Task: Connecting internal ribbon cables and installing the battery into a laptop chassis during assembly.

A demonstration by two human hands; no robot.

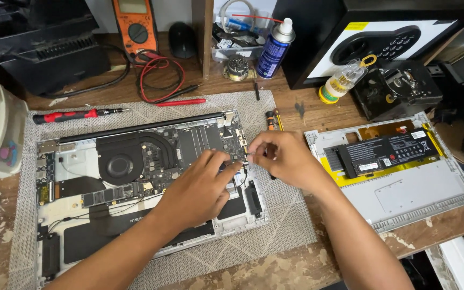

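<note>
An opened silver laptop [55,161] lies on a grey mat with its mainboard, round black fan [118,164] and heat pipe bare. My left hand [200,188] rests over the right part of the board, fingertips pinching at a small connector near the right edge. Across from it, my right hand [285,158] pinches the same spot, and a dark thin tool shaft shows under its fingers. What sits between the fingertips is too small to tell.
The laptop's bottom cover [409,193] lies to the right with a black battery [388,153] on it. A red-handled screwdriver [65,115], an orange multimeter [134,24] with red leads, a blue spray can [275,48], a bit bottle [342,80] and a black safe [382,37] stand behind.
</note>
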